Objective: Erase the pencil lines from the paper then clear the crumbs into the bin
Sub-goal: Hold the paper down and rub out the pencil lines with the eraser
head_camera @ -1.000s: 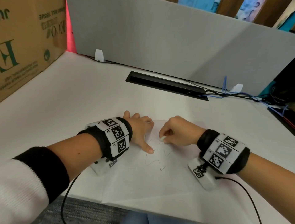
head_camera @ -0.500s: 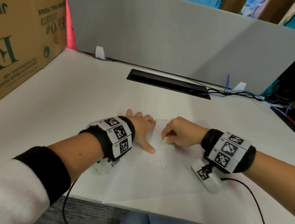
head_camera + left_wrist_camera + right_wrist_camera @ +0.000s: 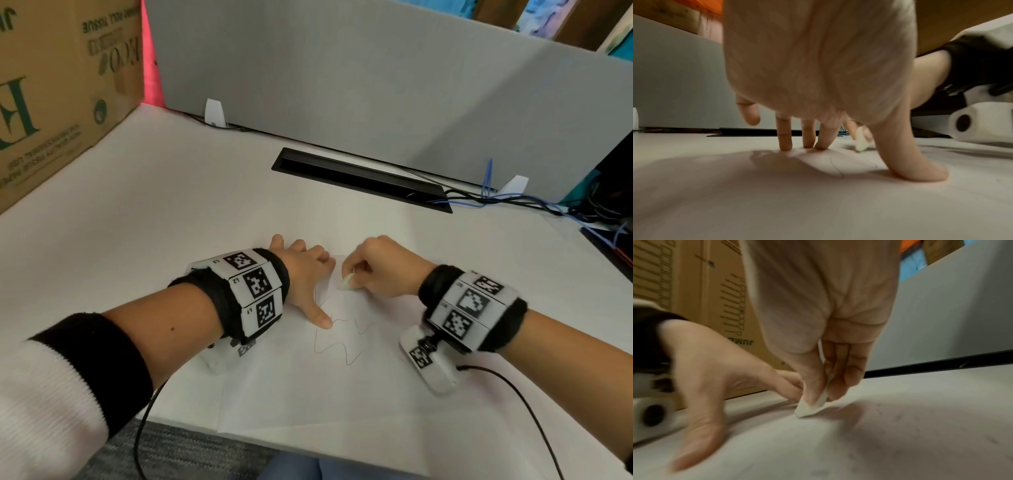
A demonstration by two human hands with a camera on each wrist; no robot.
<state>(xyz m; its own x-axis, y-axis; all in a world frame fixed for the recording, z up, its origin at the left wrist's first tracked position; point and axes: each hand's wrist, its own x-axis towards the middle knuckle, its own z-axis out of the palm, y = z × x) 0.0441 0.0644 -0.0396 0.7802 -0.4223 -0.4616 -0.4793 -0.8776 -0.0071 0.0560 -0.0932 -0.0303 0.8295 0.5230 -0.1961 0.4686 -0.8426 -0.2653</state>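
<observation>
A white sheet of paper (image 3: 325,394) lies at the desk's front edge with a wavy pencil line (image 3: 337,349) drawn on it. My left hand (image 3: 305,274) is spread flat on the paper's upper left, thumb (image 3: 916,168) and fingertips (image 3: 786,146) pressing it down. My right hand (image 3: 376,270) pinches a small white eraser (image 3: 346,283) between thumb and fingers, its tip touching the paper just right of the left hand. The eraser (image 3: 809,407) shows clearly in the right wrist view, with dark crumbs (image 3: 900,417) scattered on the sheet beside it.
A cardboard box (image 3: 51,102) stands at the far left of the desk (image 3: 154,222). A grey partition (image 3: 376,85) closes the back, with a black cable slot (image 3: 359,178) in front and cables (image 3: 513,200) at the right. No bin is in view.
My right hand has moved the eraser up and slightly left along the upper part of the line, part of which is now gone. The left hand has stayed pressed on the paper.
</observation>
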